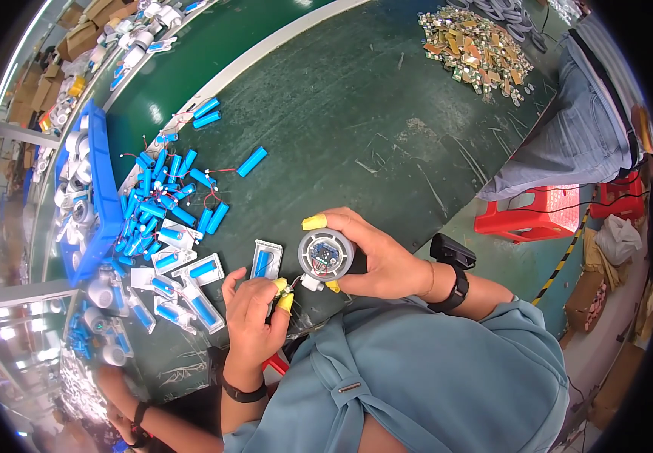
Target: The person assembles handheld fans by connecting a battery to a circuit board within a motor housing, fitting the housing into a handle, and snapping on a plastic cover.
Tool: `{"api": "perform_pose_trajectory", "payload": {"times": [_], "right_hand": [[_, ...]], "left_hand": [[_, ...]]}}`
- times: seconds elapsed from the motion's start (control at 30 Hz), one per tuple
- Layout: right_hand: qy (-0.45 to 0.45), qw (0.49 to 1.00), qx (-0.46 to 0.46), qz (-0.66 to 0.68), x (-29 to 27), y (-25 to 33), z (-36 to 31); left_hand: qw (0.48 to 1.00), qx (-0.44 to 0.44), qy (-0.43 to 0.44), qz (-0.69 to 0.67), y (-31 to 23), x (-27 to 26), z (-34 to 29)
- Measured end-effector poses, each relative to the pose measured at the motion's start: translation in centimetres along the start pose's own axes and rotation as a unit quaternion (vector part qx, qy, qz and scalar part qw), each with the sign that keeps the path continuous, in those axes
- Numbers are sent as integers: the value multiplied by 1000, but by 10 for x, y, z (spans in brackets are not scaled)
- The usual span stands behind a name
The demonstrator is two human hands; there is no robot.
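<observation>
My right hand (pixel 368 253) grips a round grey-rimmed housing (pixel 347 254) with its open face up. Inside it sit a blue circuit board (pixel 324 254) and thin red and dark wires. A small white part (pixel 312 282) sticks out from the housing's lower edge. Beside it, my left hand (pixel 257 313) pinches the wires (pixel 291 287) between thumb and forefinger; their very tip is too small to make out. Yellow covers wrap fingertips on both hands. Just beyond my left hand lies a white tray-shaped case (pixel 276 251) with a blue battery cell (pixel 263 264) in it.
Many wired blue cells (pixel 156 189) are heaped to the left, near more white cases (pixel 202 302) and a blue bin (pixel 106 200). Small circuit boards (pixel 477 53) are piled far right. Another person's arm (pixel 179 434) reaches in lower left; a person in jeans (pixel 560 128) stands by red stools (pixel 530 215).
</observation>
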State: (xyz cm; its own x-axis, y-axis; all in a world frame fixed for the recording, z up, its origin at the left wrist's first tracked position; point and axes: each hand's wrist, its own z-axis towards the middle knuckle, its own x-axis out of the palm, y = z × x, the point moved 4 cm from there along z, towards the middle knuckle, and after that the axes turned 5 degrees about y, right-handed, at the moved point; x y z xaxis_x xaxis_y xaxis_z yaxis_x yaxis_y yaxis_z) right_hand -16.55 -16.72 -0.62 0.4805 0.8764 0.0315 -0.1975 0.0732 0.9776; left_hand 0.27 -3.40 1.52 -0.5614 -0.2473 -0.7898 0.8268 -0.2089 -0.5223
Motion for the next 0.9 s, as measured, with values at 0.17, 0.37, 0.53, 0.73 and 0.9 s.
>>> {"api": "perform_pose_trajectory", "payload": {"times": [0.17, 0.37, 0.53, 0.73, 0.9], "right_hand": [[-1, 1000, -4, 5, 0, -1, 0], [-1, 1000, -9, -7, 1, 1, 0], [0, 1000, 6, 10, 1, -5, -2], [1, 1000, 10, 8, 0, -4, -2], [2, 1000, 1, 6, 1, -4, -2]], "left_hand": [[1000, 4, -2, 6, 1, 0, 0], [1000, 4, -7, 7, 0, 0, 0], [1000, 2, 1, 14, 0, -1, 1], [1000, 4, -10, 5, -1, 0, 1], [1000, 5, -14, 4, 0, 0, 0]]}}
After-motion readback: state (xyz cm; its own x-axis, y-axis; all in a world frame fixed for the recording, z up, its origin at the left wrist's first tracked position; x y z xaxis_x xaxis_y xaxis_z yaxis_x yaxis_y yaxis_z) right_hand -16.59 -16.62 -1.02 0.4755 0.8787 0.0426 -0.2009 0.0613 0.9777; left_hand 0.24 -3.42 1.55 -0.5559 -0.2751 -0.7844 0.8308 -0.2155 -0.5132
